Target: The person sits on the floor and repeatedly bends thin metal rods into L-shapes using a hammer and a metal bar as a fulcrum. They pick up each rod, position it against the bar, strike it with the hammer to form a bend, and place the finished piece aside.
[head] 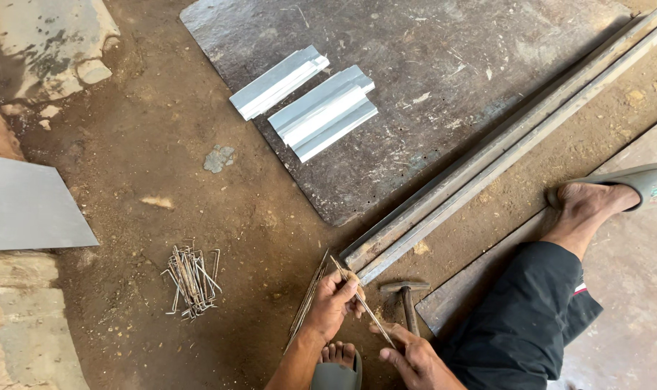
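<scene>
While you've got the thin metal rod [363,303] pinched at both ends, note it's slim and springy-looking, prob light, stiff enough to hold its line but likely to flex if you lever it. It runs diagonally btwn your hands, just above the dirt floor [256,217], upper tip near the end of the long steel bars [502,148].

Left hand [333,302]: fingers curled tight round the upper part of the rod, thumb pressing on it. Right hand [413,356]: fingertips pinching the lower end, w/ the rest of the hand low at frame edge.

Grip advice: bare metal that narrow may roll or slip in a loose pinch, so hold close to the spot you're working, not out at the tips. Ends could be sharp.

Nearby: bundle of straight rods [308,302] on the floor just left of your left hand, pile of bent wire pieces [192,280] further left, hammer [406,297] lying btwn your hands and the bars.
</scene>
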